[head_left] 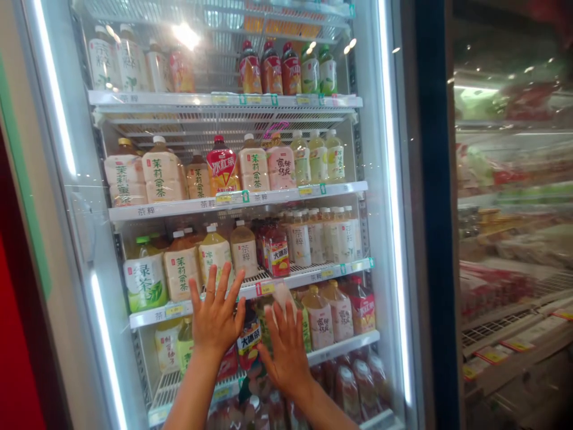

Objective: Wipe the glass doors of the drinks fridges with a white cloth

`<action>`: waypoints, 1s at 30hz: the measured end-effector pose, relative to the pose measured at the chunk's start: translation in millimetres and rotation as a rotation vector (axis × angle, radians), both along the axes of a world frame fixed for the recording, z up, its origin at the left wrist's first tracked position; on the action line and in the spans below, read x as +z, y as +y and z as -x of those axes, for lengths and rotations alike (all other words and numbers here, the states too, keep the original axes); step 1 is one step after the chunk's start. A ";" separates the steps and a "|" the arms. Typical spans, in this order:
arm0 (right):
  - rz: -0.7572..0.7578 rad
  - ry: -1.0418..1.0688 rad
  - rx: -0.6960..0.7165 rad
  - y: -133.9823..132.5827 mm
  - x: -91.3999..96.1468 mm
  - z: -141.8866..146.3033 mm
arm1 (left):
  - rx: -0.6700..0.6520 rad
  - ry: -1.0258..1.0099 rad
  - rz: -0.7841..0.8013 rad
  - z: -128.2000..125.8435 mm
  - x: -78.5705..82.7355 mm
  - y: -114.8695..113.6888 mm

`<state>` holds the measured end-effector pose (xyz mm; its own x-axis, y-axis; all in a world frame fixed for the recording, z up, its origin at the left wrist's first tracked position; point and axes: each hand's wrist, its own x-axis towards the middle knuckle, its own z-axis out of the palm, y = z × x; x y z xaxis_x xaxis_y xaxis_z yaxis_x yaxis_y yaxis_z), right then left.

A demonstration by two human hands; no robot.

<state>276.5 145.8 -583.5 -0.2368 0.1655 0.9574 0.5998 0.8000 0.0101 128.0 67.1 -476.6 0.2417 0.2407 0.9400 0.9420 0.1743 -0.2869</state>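
Both my hands are raised in front of a glass-doored drinks fridge [242, 206]. My left hand [215, 313] has its fingers spread and covers part of a shelf edge; no object is in it. My right hand [285, 343] is lower and to the right, fingers apart, also holding nothing. A small pale patch [282, 295] shows at its fingertips; I cannot make out what it is. Whether the palms touch the glass cannot be told. Around the hands stand a green-capped tea bottle [144, 278], a dark iced tea bottle [249, 340] and peach-coloured bottles [320, 319].
White wire shelves with price strips [286, 196] carry several rows of bottled drinks. Bright light tubes [394, 179] run down both sides. On the right, beyond a dark frame [432, 209], is an open chilled case [505, 257] with packaged goods. A red panel [18, 340] stands at left.
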 end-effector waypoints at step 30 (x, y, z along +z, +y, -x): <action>0.033 -0.026 -0.012 23.8 -9.5 -34.4 | -0.041 -0.028 0.001 0.4 0.2 1.6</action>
<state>310.9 169.6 -593.0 -0.2592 0.1996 0.9450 0.6090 0.7932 -0.0005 127.7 68.7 -476.3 0.2247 0.2318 0.9464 0.9560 0.1356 -0.2602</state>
